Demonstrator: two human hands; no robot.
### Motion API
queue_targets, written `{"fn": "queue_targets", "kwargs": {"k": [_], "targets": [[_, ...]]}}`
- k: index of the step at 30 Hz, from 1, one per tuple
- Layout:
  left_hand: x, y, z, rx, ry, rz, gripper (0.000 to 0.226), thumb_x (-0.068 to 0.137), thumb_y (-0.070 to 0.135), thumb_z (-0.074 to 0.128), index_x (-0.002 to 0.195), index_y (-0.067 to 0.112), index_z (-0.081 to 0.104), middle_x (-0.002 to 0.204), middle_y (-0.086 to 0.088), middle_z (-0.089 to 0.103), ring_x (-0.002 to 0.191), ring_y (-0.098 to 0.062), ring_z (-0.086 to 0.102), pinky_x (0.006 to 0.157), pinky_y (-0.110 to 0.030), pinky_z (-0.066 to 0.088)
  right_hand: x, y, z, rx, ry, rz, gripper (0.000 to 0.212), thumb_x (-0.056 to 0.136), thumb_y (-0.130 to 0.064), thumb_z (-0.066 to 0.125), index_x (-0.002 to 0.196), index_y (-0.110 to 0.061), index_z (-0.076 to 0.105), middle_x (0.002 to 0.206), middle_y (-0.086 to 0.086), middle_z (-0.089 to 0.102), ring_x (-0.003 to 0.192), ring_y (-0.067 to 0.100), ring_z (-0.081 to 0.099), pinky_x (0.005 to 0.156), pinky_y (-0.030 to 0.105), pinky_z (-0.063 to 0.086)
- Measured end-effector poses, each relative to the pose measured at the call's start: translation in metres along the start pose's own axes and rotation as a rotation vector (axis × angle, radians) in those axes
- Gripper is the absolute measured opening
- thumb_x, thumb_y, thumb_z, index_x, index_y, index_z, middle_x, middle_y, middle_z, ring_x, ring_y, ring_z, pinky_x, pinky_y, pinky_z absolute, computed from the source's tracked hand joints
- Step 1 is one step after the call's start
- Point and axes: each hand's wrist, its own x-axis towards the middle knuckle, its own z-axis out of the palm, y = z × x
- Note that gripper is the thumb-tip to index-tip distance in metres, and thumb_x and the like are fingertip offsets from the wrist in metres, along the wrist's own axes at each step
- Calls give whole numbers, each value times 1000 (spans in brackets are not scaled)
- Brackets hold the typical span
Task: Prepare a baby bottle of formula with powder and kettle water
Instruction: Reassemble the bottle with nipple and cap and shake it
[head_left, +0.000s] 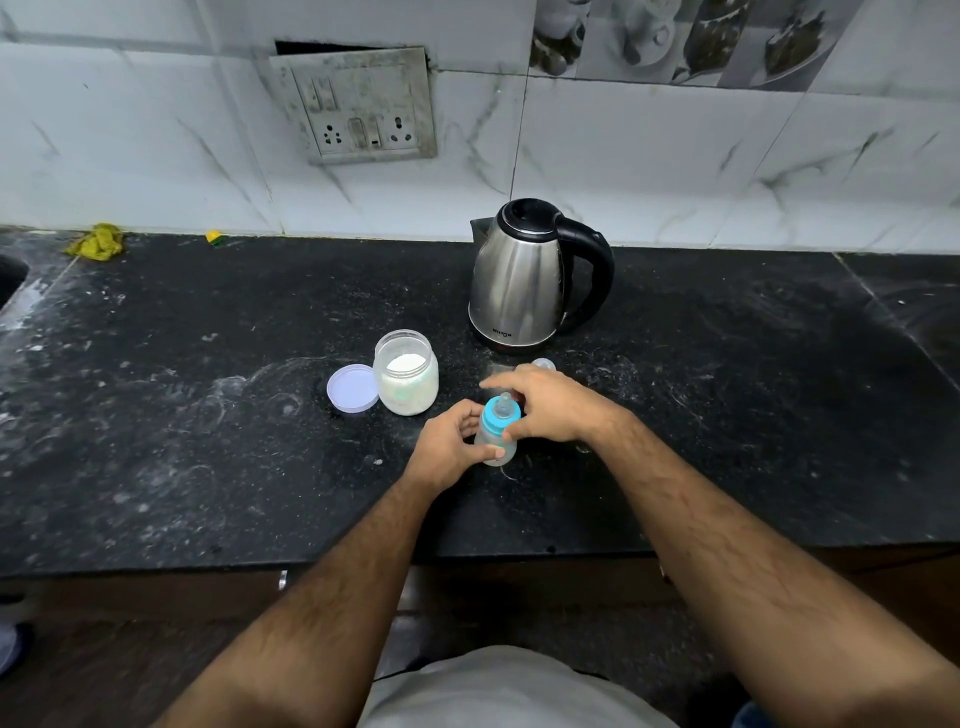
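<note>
Dark counter (156, 415) had open room left and right of the hands; near edge ran just below the forearms, sink corner cut off far left. Bottle (496, 431) stood mid-counter near the front, long axis roughly upright, teat end tipped slightly far. Left hand (447, 447) gripped its body; right hand (550, 402) pinched the blue collar (500, 415). Bottle contents unclear. Open powder jar (406, 379) and lid (353, 388) just left; kettle (535, 275) behind. A clear cap (543, 364) was mostly hidden behind the right hand.
</note>
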Motion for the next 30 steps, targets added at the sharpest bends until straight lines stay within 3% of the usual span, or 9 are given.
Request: {"fn": "queue_targets", "kwargs": {"k": [4,8,11,15,18,21,23,27,30], "targets": [[0,-2,0,-6,6,1,50,61,10,92,100,29,66,105,6,74,106,-11,69,103,-39,51,0,-3,5,-32,69,25,42,76,-41,79,113,-30,64,103,-12,51,99,12,53,81,35,50],[0,-3,0,-5,7,-4,47,62,10,91,97,29,65,102,5,75,103,-12,70,100,-42,53,-5,-12,15,-187,177,99,47,79,-61,68,98,-20,53,93,-9,54,85,14,54,67,32,40],[-1,-1,1,-9,4,0,47,63,7,90,98,27,65,101,4,75,103,-11,70,100,-40,53,-7,-15,13,-240,193,122,58,75,-68,68,103,-18,56,91,-7,54,83,15,53,66,31,38],[0,0,1,-6,1,11,50,62,8,91,101,26,65,106,4,74,106,-11,69,103,-38,51,-4,-7,0,-105,25,31,74,71,-48,80,138,-34,49,123,-9,53,115,14,53,87,34,48],[0,0,1,1,0,5,51,62,8,91,102,26,65,107,6,73,106,-9,68,103,-37,51,-1,1,0,-75,0,-6,53,75,-35,79,124,-41,60,103,-18,51,104,11,53,89,39,51],[-1,-1,2,-1,16,12,49,62,7,91,100,26,65,105,6,74,104,-10,69,101,-36,52,-4,-2,7,-69,85,23,38,75,-45,77,106,-30,62,91,-16,54,92,10,55,77,37,51],[-2,-1,3,0,25,19,48,63,7,90,98,28,65,103,6,75,103,-10,69,100,-35,53,-9,-7,17,-126,185,59,38,78,-52,71,96,-24,53,88,-12,55,83,14,55,67,33,41],[-2,0,3,10,27,29,47,64,7,89,98,27,65,102,5,75,102,-10,70,100,-33,53,-16,-16,31,-153,263,145,41,85,-52,64,105,-18,52,87,-8,50,76,15,47,67,30,34],[-1,2,1,20,4,19,47,66,7,89,104,21,65,107,4,74,106,-9,68,101,-31,51,-12,-12,23,-121,193,123,47,80,-52,70,111,-20,55,94,-7,58,89,18,59,67,30,37]]}}
